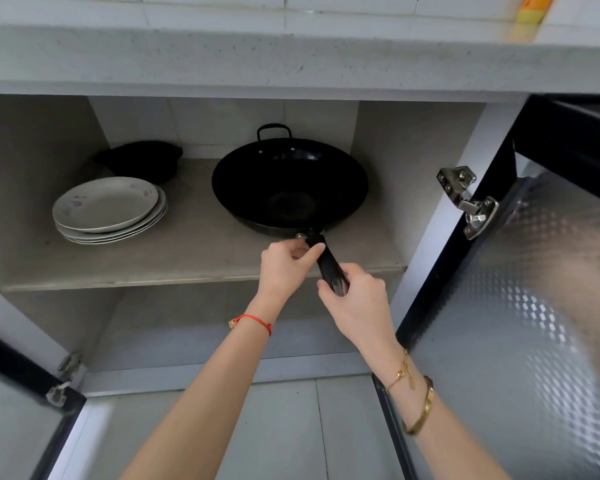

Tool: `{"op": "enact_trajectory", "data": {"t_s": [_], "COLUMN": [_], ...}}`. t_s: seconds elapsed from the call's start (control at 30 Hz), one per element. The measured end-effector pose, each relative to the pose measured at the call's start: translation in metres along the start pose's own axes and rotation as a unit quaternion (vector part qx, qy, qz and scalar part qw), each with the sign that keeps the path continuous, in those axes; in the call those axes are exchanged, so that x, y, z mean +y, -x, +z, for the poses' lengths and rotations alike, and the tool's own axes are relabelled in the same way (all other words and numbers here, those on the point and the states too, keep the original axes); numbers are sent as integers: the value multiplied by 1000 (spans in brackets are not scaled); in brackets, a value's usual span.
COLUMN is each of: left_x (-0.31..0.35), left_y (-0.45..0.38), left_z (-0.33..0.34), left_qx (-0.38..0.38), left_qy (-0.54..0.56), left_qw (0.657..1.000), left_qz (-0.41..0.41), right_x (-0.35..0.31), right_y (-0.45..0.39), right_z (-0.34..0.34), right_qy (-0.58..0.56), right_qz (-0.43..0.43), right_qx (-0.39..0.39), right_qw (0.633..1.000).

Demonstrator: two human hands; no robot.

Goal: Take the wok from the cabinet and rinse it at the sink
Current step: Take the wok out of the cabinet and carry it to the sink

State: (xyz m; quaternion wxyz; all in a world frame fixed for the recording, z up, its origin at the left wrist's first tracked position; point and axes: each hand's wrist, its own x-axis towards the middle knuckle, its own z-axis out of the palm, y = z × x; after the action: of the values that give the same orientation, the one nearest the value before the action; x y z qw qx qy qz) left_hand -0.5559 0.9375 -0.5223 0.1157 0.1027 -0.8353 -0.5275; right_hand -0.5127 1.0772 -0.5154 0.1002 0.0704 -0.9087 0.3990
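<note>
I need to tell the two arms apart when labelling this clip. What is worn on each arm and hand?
Both forearms are bare, with no sleeves and no gloves in view. The left hand has a thin red string bracelet at the wrist, with a small gold piece on it. The right hand has a fine gold chain bracelet at the wrist and a wider gold bangle further up the forearm.

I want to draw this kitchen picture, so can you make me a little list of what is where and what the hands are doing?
wok: black, on the cabinet shelf
left hand: grips the wok handle near the pan
right hand: grips the handle's end
plates: stacked, left of the wok
dark pot: behind the plates
cabinet door: open, on the right
</note>
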Motion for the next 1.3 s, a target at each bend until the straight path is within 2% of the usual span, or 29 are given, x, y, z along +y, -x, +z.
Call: {"op": "enact_trajectory", "data": {"t_s": [0.1,0.23,0.33,0.47,0.6,0.67,0.73,0.97,1.13,1.3], "left_x": [-2,-5,-7,-12,-19,-21,-22,-21,-10,15], "left_y": [20,47,60,68,74,78,81,77,78,105], "left_z": [2,4,3,-3,-11,-13,-13,-10,-13,-26], "left_qx": [-20,-51,-40,-25,-46,-56,-65,-114,-100,-102], "left_qy": [67,194,216,213,210,202,201,244,269,288], "left_qw": [997,974,968,968,967,969,969,952,941,923], "left_qz": [-36,-106,-119,-129,-138,-130,-125,-145,-181,-236], "right_x": [0,-2,-2,-5,-11,-14,-16,-6,-17,-40], "right_y": [23,45,53,55,54,54,54,51,49,74], "right_z": [-4,-6,-4,5,17,22,25,33,26,-3], "right_qy": [-14,-16,-20,-79,-215,-302,-334,-302,-257,-232], "right_qz": [10,23,55,118,180,218,237,233,238,272], "right_qx": [-5,-14,-56,-126,-167,-169,-162,-146,-141,-162], "right_qw": [1000,1000,997,982,945,913,898,913,926,920]}}
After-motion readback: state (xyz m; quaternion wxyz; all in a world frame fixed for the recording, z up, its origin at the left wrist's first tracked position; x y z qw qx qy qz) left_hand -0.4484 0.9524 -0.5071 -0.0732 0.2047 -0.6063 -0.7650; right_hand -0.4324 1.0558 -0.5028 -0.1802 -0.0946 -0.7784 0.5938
